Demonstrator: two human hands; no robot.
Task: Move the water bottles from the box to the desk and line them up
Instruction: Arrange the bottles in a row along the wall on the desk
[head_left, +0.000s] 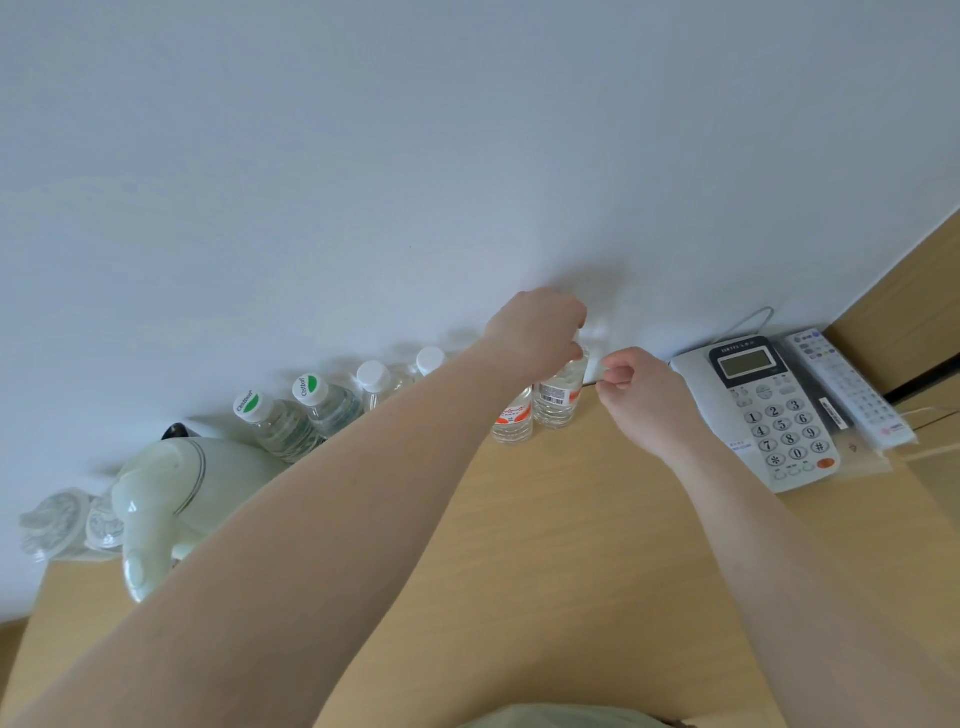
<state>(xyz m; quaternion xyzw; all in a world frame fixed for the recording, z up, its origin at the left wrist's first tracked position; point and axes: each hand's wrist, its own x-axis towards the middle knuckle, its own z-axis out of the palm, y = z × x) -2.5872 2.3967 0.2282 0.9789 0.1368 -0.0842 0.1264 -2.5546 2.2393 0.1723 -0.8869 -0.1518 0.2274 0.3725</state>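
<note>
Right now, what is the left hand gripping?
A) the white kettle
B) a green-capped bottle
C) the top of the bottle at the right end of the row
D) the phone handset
C: the left hand curls over the top of the rightmost bottle, which stands nearest the phone; the green-capped bottles and the kettle stand untouched further left.
</note>
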